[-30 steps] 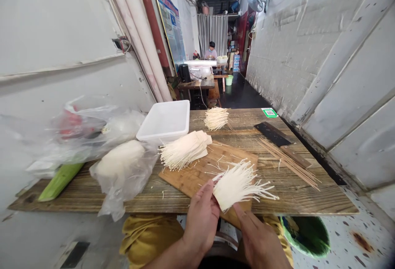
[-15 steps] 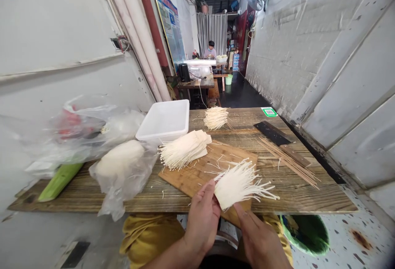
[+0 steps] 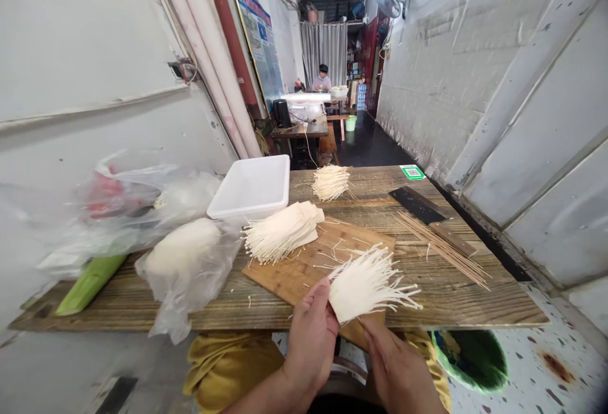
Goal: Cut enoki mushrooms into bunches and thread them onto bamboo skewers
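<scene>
My left hand pinches the cut base of a flat, fanned bunch of enoki mushrooms, its loose tips pointing right, above the cutting board's near end. My right hand is closed just below the bunch, with its fingertips close to the bunch's lower edge. What those fingers hold, if anything, is hidden. On the wooden cutting board lies a pile of more enoki bunches, with stray stems scattered nearby. Several thin bamboo skewers lie to the right. Toward the table's far edge sits a stack of skewered enoki.
A cleaver lies beside the skewers. Left of the board are a white plastic tub, a bagged pale bundle and a green vegetable. A green-lined bin stands below on the right. Far back, a person sits at another table.
The view has shifted very slightly. My right hand has dropped a little away from the bunch's lower edge; my left hand keeps its hold on the enoki.
</scene>
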`<action>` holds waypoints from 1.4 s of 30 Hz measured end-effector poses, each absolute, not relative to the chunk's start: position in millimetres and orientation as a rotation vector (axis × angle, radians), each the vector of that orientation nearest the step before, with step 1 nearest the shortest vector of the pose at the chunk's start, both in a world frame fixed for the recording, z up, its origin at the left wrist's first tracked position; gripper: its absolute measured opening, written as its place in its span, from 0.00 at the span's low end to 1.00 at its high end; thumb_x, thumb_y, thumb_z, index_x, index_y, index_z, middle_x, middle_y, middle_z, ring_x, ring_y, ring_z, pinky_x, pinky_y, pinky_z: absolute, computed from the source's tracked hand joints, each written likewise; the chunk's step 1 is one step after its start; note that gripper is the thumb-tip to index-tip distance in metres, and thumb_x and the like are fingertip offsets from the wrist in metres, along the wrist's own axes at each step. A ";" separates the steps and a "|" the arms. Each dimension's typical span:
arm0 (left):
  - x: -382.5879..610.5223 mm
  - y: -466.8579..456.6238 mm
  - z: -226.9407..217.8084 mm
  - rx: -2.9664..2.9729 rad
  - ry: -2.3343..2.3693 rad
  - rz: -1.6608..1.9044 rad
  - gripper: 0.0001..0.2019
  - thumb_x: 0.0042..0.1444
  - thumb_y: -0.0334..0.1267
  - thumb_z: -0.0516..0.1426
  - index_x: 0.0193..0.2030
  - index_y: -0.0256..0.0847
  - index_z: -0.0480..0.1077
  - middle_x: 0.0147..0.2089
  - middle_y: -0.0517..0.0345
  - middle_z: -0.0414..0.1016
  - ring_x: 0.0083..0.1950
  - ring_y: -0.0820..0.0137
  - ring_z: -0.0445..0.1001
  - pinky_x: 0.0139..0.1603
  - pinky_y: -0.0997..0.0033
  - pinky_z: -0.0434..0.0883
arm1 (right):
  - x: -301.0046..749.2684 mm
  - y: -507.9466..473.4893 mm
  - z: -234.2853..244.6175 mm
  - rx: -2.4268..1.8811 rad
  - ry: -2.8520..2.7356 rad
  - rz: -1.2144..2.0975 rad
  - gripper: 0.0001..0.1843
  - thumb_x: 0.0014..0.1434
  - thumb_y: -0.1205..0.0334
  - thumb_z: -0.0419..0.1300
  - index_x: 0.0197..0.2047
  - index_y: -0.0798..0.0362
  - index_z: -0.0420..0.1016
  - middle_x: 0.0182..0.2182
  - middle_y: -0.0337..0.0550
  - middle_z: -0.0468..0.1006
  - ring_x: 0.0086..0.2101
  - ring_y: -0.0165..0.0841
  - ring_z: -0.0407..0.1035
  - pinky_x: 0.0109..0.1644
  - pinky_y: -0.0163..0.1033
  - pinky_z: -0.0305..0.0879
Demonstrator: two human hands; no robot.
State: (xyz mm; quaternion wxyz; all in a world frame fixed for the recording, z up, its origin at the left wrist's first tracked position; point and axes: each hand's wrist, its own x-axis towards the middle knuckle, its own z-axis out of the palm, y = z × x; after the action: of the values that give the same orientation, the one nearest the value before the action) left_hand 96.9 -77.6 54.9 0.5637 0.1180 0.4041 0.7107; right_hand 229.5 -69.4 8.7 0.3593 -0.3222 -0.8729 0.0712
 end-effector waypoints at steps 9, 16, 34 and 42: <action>97.1 -77.6 56.3 0.247 0.929 1.674 0.10 0.52 0.40 0.60 0.38 0.38 0.77 0.44 0.48 0.81 0.53 0.58 0.75 0.55 0.61 0.70 | 225.3 -69.0 6.4 -0.872 -2.179 0.166 0.14 0.65 0.72 0.41 0.44 0.54 0.67 0.25 0.40 0.79 0.21 0.31 0.75 0.23 0.31 0.67; 90.5 -79.0 48.7 0.239 0.907 1.648 0.17 0.55 0.46 0.59 0.46 0.35 0.75 0.48 0.43 0.78 0.52 0.58 0.75 0.55 0.58 0.70 | 229.9 -67.3 -0.5 -0.879 -2.071 0.194 0.13 0.65 0.69 0.45 0.48 0.56 0.67 0.32 0.47 0.82 0.29 0.32 0.77 0.31 0.31 0.72; 46.4 -64.5 56.6 1.051 1.272 1.383 0.11 0.49 0.45 0.64 0.38 0.43 0.79 0.42 0.55 0.80 0.45 0.66 0.73 0.49 0.69 0.67 | 258.8 -63.6 30.4 -1.015 -1.822 1.350 0.16 0.65 0.51 0.51 0.41 0.52 0.73 0.18 0.34 0.67 0.18 0.24 0.59 0.21 0.29 0.55; 55.2 -66.9 61.2 0.856 1.166 1.321 0.14 0.44 0.47 0.67 0.35 0.41 0.80 0.39 0.56 0.79 0.41 0.69 0.71 0.45 0.73 0.65 | 263.7 -65.1 31.4 -1.112 -1.688 1.565 0.21 0.61 0.43 0.53 0.40 0.53 0.75 0.18 0.35 0.63 0.19 0.24 0.53 0.20 0.29 0.48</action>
State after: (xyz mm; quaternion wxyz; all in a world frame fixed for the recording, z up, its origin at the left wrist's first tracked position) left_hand 55.2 -66.9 61.2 0.5575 0.3629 0.4940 0.5599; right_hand 263.7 -65.1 31.4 0.2886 -0.4165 -0.6321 0.5862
